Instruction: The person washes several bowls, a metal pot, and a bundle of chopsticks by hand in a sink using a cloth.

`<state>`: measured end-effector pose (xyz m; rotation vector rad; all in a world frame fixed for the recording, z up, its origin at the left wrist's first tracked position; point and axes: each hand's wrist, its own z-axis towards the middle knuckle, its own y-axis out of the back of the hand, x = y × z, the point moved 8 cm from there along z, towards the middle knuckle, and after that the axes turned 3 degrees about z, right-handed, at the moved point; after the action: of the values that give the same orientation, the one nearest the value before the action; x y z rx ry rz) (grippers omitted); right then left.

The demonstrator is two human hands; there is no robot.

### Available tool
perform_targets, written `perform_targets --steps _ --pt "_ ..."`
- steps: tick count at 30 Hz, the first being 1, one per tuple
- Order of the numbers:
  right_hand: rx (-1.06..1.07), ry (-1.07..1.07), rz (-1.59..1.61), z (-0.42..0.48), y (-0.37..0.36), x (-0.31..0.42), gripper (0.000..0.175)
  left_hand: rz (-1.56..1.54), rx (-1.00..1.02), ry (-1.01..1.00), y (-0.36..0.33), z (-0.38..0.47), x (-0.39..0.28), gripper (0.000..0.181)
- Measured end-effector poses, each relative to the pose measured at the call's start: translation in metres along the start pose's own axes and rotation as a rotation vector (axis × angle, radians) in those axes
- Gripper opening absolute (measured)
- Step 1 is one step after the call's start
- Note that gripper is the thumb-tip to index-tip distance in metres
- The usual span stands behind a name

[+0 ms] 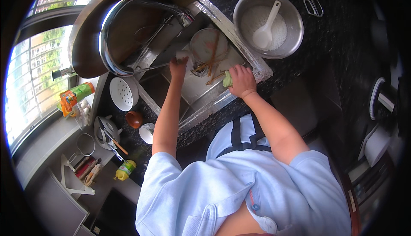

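Observation:
Over the sink (205, 90), my left hand (179, 67) holds a small white cup (183, 55), seen only in part. My right hand (241, 80) grips a green cloth (227, 79) near the foil-covered front rim of the sink. Between and beyond the hands, a patterned plate (208, 45) lies in the basin. Several wooden chopsticks (213, 59) rest across the plate and beside the drain strainer (200, 70).
A steel pot (299, 32) of rice with a white rice paddle (263, 37) stands right of the sink. The chrome faucet (102, 37) arches at the left. A white colander (123, 94), a brown bowl (134, 119) and white bowls (147, 134) sit on the counter.

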<state>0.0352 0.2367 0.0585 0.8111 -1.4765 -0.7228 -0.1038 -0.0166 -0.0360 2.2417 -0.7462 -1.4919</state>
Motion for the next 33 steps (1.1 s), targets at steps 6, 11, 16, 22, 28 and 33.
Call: perform_targets --steps 6,11,16,22,28,33 --pt "0.017 -0.023 -0.023 -0.001 -0.002 -0.002 0.050 0.752 -0.004 -0.368 -0.008 -0.038 -0.075 0.032" --pt "-0.017 -0.057 0.043 0.007 -0.004 -0.001 0.043 0.919 -0.009 -0.627 -0.002 -0.055 -0.082 0.026" --pt "-0.022 -0.626 0.979 0.041 -0.057 -0.023 0.040 0.929 -0.033 -0.756 0.000 -0.077 -0.085 0.022" --pt "-0.080 -0.178 0.375 0.115 -0.032 0.039 0.052 0.892 -0.032 -0.791 0.004 -0.101 -0.089 0.021" --pt "0.168 -0.025 0.229 0.132 -0.022 0.076 0.035 0.850 -0.052 -0.781 0.010 -0.111 -0.093 0.020" --pt "0.210 -0.159 1.029 0.127 -0.005 0.109 0.029 0.802 -0.073 -0.754 0.012 -0.114 -0.088 0.020"
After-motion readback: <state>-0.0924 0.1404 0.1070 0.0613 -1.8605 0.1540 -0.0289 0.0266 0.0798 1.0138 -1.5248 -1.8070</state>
